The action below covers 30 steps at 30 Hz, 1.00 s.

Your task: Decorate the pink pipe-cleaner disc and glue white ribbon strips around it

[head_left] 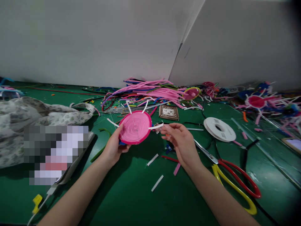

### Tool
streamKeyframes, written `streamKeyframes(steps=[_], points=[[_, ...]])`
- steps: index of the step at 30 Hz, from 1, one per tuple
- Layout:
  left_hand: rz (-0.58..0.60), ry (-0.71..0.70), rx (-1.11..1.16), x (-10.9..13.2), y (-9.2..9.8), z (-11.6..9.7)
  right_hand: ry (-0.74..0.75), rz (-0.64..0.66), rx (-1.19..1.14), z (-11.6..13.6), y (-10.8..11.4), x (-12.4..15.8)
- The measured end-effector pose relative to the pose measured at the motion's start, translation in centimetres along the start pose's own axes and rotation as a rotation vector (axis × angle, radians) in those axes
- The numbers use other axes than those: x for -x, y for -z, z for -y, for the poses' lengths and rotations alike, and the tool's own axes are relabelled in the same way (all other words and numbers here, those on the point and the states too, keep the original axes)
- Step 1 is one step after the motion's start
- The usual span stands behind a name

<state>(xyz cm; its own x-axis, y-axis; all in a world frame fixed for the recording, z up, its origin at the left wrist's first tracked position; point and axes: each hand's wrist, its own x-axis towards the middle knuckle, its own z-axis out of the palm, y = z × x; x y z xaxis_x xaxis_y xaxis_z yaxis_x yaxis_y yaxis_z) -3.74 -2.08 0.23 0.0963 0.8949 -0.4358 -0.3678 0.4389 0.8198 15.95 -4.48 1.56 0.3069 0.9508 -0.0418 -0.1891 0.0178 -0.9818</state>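
Note:
A round pink coiled disc [135,128] with a darker pink rim is tilted toward me above the green table. Several white strips stick out from its edge. My left hand [114,144] is closed on the disc's left and lower edge, thumb on the front and fingers behind. On the other side, my right hand [182,141] pinches at the tip of the white strip [155,126] that points right from the rim. Something blue shows partly under the disc beside my left fingers. Loose short white strips [152,159] lie on the table below.
Scissors [217,161] with red and yellow handles lie by my right forearm, near a white spool [219,129]. Behind are a small framed tray [168,112] and a heap of pink stems [150,89]. Patterned cloth [47,110] and a blurred-out device [58,157] lie left.

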Motion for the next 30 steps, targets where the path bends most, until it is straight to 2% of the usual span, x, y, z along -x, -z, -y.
streamKeyframes(steps=[3, 6, 9, 12, 19, 26, 30], points=[[0.097, 0.162, 0.108, 0.0, 0.1, -0.5, 0.088, -0.008, 0.036, -0.5, 0.1, -0.1], [0.247, 0.285, 0.191, 0.1, 0.3, -0.9, 0.101, 0.012, 0.047, -0.8, 0.2, -0.2], [0.367, 0.372, 0.273, 0.1, 0.7, -1.0, 0.085, 0.023, 0.028, -0.8, 0.3, -0.2], [0.421, 0.414, 0.33, -0.1, 1.2, -1.0, 0.082, 0.062, 0.021, -0.9, 0.4, -0.3], [0.418, 0.442, 0.352, -0.3, 1.5, -1.1, 0.057, 0.173, 0.062, -1.0, 0.4, -0.2], [0.255, 0.229, 0.234, 0.1, 0.4, -1.2, 0.038, 0.219, 0.176, -0.8, 0.3, 0.0], [0.21, 0.239, 0.288, 0.1, 0.4, -1.3, -0.024, 0.251, 0.178, -0.8, 0.2, 0.1]])
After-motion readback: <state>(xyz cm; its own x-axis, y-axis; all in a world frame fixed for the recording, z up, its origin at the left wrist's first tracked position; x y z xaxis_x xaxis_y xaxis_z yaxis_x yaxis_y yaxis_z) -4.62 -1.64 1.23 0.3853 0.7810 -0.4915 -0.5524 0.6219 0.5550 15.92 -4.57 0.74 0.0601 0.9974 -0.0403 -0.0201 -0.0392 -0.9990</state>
